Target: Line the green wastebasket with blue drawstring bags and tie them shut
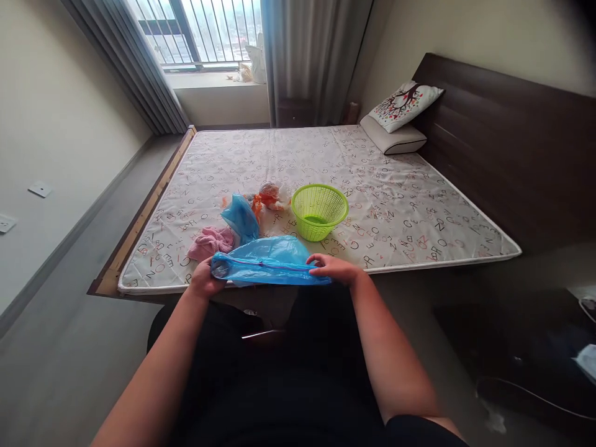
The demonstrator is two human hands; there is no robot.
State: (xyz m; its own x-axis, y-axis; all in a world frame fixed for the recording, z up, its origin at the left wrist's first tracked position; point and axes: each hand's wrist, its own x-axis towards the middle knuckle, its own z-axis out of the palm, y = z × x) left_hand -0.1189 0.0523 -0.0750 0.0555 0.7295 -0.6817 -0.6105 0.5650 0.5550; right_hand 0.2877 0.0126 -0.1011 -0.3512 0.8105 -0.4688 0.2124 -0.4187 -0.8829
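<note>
A blue plastic bag is stretched sideways between my hands at the near edge of the mattress. My left hand grips its left end, fingers partly hidden behind the film. On the other side, my right hand has its fingers closed on the bag's upper right edge. A purple drawstring runs along the bag's near edge. Just beyond it lies a second, crumpled blue bag, with a pink cloth to its left. A green plastic basket stands upright behind my right hand.
Crumpled clear and orange plastic bags lie left of the basket. All this rests on a letter-patterned mattress. Farther back are a tree-print pillow and a dark headboard. A dark low table is at the lower right.
</note>
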